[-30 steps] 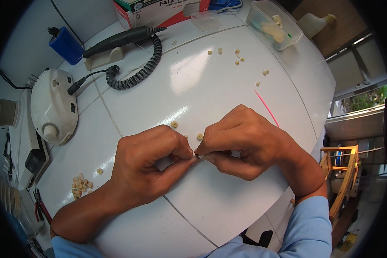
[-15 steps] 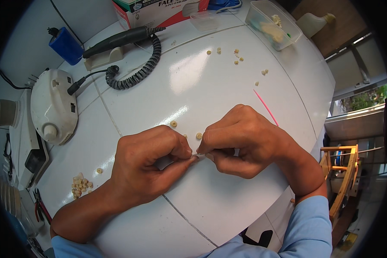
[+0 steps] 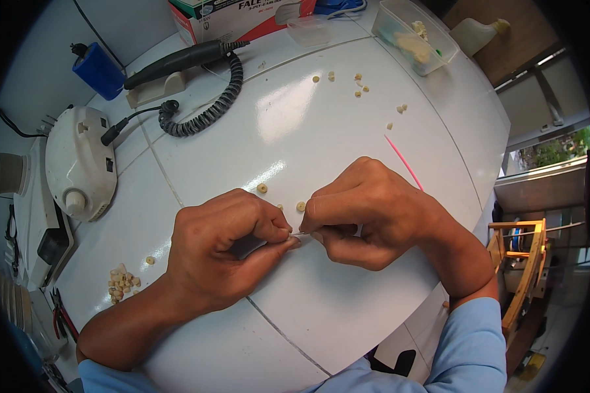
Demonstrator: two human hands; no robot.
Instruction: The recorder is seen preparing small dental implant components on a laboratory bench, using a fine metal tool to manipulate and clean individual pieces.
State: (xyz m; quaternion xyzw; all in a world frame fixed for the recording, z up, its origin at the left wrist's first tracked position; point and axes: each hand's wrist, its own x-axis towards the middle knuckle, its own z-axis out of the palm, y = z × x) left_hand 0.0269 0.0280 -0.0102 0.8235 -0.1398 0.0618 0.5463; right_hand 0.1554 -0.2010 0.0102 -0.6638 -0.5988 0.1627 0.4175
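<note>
Near the worktop's point(image 3: 334, 295) left edge lie one pile of small cream pieces point(image 3: 120, 285) (too crowded to count) and one single bead point(image 3: 150, 260). Inward from the near edge, the left hand point(image 3: 206, 252) and right hand point(image 3: 373, 209) pinch one thin sliver point(image 3: 299, 233) between thumb and fingertip, one hand at either end. Just beyond sit two round beads point(image 3: 262, 188). One pink stick point(image 3: 404, 162) lies toward the right edge. Farther, several loose pieces point(image 3: 316, 79) are scattered; one black handpiece point(image 3: 174, 64) rests toward the far left corner, one clear tub point(image 3: 433, 64) toward the far right.
</note>
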